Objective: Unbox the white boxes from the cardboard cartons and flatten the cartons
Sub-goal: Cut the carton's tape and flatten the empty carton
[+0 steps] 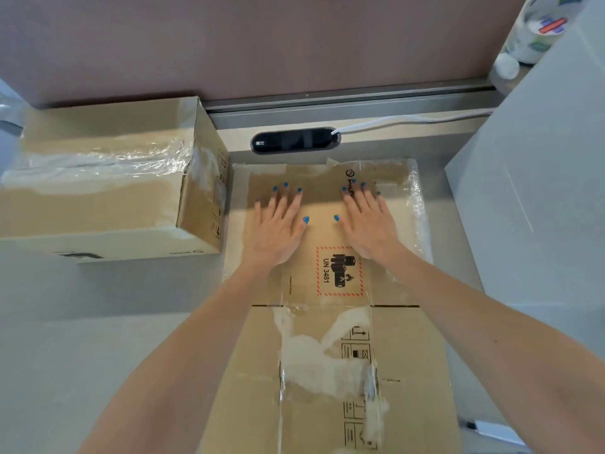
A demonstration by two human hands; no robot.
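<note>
A flattened brown cardboard carton (327, 348) lies on the grey table in front of me, with torn clear tape and a red-framed UN 3481 battery label on it. My left hand (278, 224) and my right hand (370, 224) press flat on its far panel, fingers straight and spread, one on each side of the label. A second cardboard carton (108, 178), still standing and taped shut with clear tape, sits at the left on the table. No white box shows.
A black oval socket panel (294, 140) with a white cable (409, 121) sits in the table behind the flat carton. A grey partition (540, 191) rises at the right, with a patterned bottle (537, 31) behind it. A brown wall runs along the back.
</note>
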